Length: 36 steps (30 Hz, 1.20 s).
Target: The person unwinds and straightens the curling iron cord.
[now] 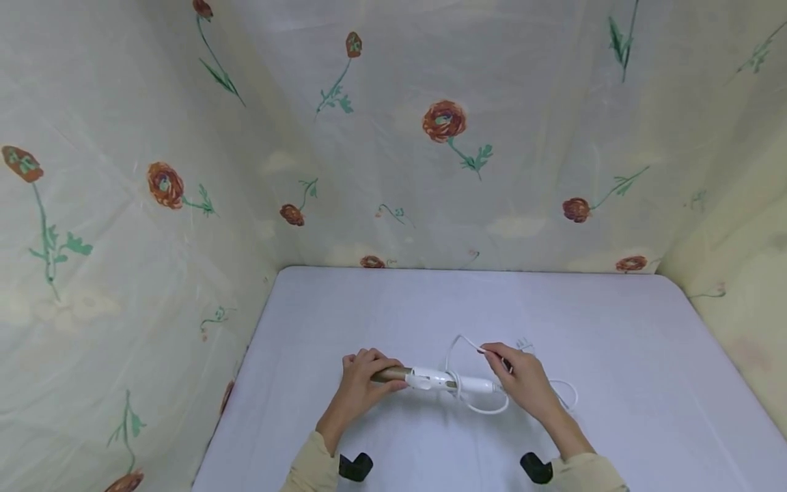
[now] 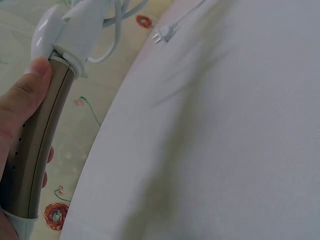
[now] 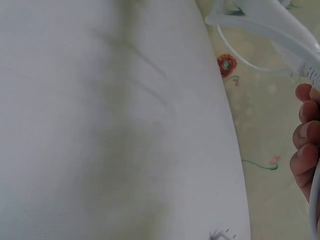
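A white curling iron with a gold-brown barrel is held crosswise above the white table. My left hand grips it by the barrel, thumb on the near side and fingers behind. The white cord loops round the handle. My right hand pinches a stretch of that cord between thumb and fingertips, just right of the handle's end. In the right wrist view the curled fingers appear at the right edge, beside the handle. A two-pronged plug lies on the table beyond the right hand.
The white table has rounded far corners. Cloth printed with red flowers hangs behind it and at both sides. More cord curves to the right of the right hand. Black pieces sit by both sleeves.
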Available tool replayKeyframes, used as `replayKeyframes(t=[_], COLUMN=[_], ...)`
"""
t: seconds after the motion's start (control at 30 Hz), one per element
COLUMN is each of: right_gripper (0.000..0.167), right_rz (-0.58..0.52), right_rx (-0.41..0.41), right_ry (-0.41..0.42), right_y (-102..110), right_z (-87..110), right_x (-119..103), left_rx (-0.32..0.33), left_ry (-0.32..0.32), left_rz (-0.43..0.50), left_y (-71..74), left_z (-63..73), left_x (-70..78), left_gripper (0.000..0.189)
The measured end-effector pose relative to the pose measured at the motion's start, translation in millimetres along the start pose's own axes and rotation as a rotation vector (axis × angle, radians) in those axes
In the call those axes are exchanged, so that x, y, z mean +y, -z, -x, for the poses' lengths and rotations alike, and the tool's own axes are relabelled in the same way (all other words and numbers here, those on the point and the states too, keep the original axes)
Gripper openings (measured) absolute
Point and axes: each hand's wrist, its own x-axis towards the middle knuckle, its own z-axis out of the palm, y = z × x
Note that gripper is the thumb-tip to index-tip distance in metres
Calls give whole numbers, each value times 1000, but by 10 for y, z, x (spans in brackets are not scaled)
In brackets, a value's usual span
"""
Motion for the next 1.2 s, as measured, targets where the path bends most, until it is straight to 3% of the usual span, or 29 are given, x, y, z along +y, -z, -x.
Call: replayKeyframes(t=[0.37,0.6,0.77,0.83,0.93,1.1,1.2], right_gripper=[17,25,16,11,18,38,40], right_rz=[-50,-14,-109,-107,-103,-195,-201], right_rx=[-133,-212,-302,-326,-337,-360,-375], right_ry=[-115,-155,-349,-388,-325,-177,-151], right_y=[-91,-197,-269,-307,-358,-394,-407], right_z=[85,201,293,324,371,429,445], right_x=[93,74,27,18,21,23,8], left_rx=[-5,5,32,42,63,110,118], left_ry=[-49,-48,-36,-32,-28,4,32], left_rz=[78,78,85,82,72,61,48], left_y=[28,40,30,19,5,5,8], left_z=[-17,-17,-30,-38,-52,-72,-82], left_x=[-18,-6,1,7,18,32,25], left_gripper=[36,35,35,35,36,36,36])
